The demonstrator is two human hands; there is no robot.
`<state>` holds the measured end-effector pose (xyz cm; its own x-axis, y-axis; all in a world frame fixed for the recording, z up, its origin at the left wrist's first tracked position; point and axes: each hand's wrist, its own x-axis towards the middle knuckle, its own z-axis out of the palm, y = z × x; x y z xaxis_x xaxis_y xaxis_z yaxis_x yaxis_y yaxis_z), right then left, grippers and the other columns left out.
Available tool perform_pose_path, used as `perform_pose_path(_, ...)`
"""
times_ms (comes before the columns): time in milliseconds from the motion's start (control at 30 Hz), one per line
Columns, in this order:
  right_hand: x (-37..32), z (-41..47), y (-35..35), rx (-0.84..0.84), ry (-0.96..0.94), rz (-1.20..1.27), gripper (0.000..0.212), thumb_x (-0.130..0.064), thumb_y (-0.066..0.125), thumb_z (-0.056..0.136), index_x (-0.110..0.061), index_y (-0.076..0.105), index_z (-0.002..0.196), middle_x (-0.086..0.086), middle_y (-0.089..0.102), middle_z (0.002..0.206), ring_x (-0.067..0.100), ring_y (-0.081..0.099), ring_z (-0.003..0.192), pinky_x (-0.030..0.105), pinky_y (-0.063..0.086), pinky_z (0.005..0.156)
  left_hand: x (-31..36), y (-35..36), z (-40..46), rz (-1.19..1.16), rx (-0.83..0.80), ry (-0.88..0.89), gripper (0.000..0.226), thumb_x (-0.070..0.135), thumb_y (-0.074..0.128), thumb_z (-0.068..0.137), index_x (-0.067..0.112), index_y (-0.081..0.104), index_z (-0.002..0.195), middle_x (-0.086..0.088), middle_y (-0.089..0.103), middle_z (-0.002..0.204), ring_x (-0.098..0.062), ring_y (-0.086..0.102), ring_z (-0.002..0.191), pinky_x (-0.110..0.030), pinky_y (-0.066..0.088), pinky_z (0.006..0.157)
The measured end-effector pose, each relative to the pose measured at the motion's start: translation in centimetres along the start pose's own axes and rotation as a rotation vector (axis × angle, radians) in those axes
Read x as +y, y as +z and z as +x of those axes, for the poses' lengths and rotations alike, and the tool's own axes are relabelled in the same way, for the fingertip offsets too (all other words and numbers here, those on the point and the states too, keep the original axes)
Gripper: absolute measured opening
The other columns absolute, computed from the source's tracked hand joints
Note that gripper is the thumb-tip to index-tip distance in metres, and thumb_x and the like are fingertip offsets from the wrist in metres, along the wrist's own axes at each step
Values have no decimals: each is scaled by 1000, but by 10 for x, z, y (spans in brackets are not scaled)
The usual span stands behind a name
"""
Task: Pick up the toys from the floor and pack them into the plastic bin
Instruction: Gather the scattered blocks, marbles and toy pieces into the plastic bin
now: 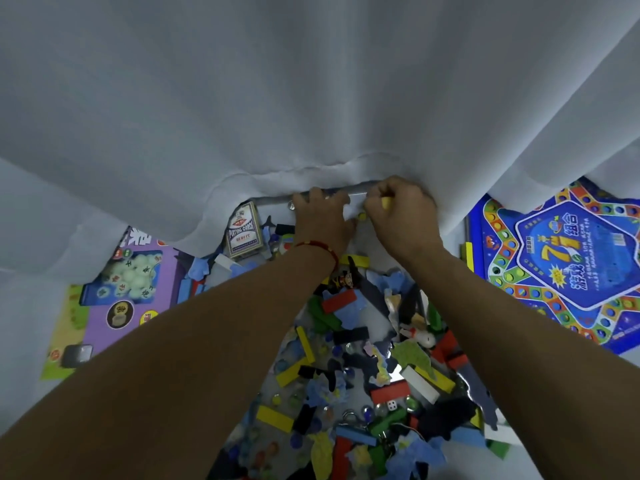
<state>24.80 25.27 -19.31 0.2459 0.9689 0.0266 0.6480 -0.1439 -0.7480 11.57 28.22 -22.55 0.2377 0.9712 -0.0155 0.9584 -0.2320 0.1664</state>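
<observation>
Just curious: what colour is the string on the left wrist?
Red, a thin wrist string, seen in the head view.

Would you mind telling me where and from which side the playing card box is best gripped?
Grip the blue-and-white playing card box across its two long side edges, coming from above. It leans face-up against the pile near the left hand, with both edges exposed.

Both hands at bin's far rim (pixel 349 189) under white curtain (pixel 311 98): right hand (pixel 401 216) pinches small yellow piece (pixel 386 203), left hand (pixel 323 220) flat beside it.
</observation>
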Motion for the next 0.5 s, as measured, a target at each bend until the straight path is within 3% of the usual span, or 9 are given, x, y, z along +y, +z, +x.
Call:
perform_pose_path(67, 0, -9, -5, 23, 91, 158, 18, -21, 56, 92, -11, 66, 81, -6, 63, 69, 12, 57, 65, 29, 48, 65, -3, -1, -4, -54, -4, -5, 37, 43, 65, 83, 22, 57, 111, -13, 51, 115, -32, 44, 109, -42, 31, 96)
perform_pose_path(167, -4, -23, -13, 52, 215, 296, 21, -25, 55, 92, -13, 69, 82, -1, 67, 72, 21, 65, 72, 36, 56, 67, -4, -9, -12, -153, 18, -5, 42, 39, 72, 77, 15, 55, 108, -15, 44, 121, -33, 41, 107, -40, 36, 91)
perform_pose_path(267, -10, -32, -16, -25, 156, 254, 18, -23, 57, 94, -15, 72, 89, -1, 69, 81, 17, 64, 74, 31, 54, 69, -6, -23, -27, -257, 117, 9, 44, 31, 75, 72, 8, 55, 104, -17, 45, 116, -33, 42, 99, -41, 42, 81)
perform_pose_path(400, -30, -36, 0, -137, 4, 193, 14, -17, 61, 91, -18, 73, 98, -2, 66, 86, 11, 59, 75, 17, 44, 65, -32, -47, -63, -365, 191, -37, 36, 31, 68, 69, 13, 50, 94, -11, 44, 106, -26, 41, 93, -31, 33, 70)
perform_pose_path(500, -51, -38, 29, -274, -21, 143, 15, -23, 63, 90, -20, 66, 104, -4, 62, 88, 12, 58, 79, 23, 44, 67, -64, -69, -105, -371, 126, -122, 37, 38, 65, 69, 13, 50, 91, -7, 42, 101, -22, 41, 89, -32, 36, 69)
